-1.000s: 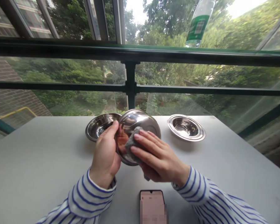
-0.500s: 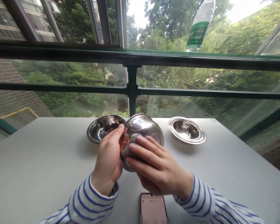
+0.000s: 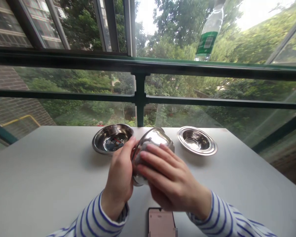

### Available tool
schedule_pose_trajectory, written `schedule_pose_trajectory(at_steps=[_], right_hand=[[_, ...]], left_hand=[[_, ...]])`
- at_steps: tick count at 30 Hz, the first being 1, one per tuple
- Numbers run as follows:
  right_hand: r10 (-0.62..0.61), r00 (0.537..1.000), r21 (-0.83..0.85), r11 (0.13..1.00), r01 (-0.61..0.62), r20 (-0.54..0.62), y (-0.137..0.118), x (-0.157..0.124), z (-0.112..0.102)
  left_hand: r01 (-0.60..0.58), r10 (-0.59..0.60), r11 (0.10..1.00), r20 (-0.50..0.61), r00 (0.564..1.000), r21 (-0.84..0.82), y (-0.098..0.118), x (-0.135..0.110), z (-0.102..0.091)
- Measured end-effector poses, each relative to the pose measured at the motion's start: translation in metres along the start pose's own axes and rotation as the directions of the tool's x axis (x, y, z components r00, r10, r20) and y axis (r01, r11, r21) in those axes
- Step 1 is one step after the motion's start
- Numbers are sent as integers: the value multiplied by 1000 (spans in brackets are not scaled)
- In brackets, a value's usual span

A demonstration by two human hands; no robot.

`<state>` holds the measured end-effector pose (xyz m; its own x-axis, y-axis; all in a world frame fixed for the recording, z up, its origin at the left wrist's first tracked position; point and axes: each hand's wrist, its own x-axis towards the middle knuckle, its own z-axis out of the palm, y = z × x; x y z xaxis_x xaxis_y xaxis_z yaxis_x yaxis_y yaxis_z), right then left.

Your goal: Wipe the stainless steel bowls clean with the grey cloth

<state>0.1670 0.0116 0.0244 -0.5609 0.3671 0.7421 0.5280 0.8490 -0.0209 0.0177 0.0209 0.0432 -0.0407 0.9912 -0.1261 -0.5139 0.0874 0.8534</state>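
The left hand is closed on the tilted bowl, thumb up at its near rim and the other fingers hidden behind it, holding it on edge just above the table with its shiny underside turned up and away. The right hand lies over the near right side of the tilted bowl, 4 fingers stretched flat against the metal and pointing left; its thumb is hidden, so I cannot tell whether it grips or only presses. A greyish patch sits under those fingertips, too covered to make out. Just behind and to the left of the tilted bowl a 2nd steel bowl stands upright on the table. Behind and to the right of the tilted bowl, a little apart, rests a shallow steel dish with a broad flat rim. A phone lies flat, directly nearer than the tilted bowl, between the 2 striped sleeves. Well behind the tilted bowl runs a dark railing, with a plastic bottle on it, up and to the right.
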Motion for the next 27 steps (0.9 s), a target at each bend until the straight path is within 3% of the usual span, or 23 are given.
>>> schedule_pose_trajectory(at_steps=[2,4,7,10,12,15,17,19,22,27], right_hand=[[-143,988,-53,988,146,62,-7,1,4],[-165,984,-73,983,169,62,-7,2,4],[26,999,-31,999,-27,-30,2,2,-1],[224,970,5,975,-224,-92,8,2,-6],[150,987,-27,988,-152,-58,4,2,-4],[-85,995,-86,992,89,47,-7,3,3],[-116,992,-88,989,121,56,-10,4,4],[-38,999,-48,998,39,9,-6,4,1],[193,977,81,979,-186,-86,9,3,-6],[524,840,304,830,-467,-139,40,-6,-2]], left_hand=[[-7,8,1000,34,999,-29,1,-1,0],[-1,3,1000,69,998,-28,2,-2,1],[38,-38,999,75,996,2,2,-5,4],[59,-60,998,57,997,26,2,-7,7],[67,-68,998,57,996,20,2,-6,6],[83,-83,997,50,995,-4,0,-4,4],[75,-75,997,57,996,-1,-1,-3,2],[37,-40,998,60,997,47,-3,-3,1],[-36,28,985,47,999,169,-3,-4,1],[-79,83,986,-21,996,148,2,-3,-1]])
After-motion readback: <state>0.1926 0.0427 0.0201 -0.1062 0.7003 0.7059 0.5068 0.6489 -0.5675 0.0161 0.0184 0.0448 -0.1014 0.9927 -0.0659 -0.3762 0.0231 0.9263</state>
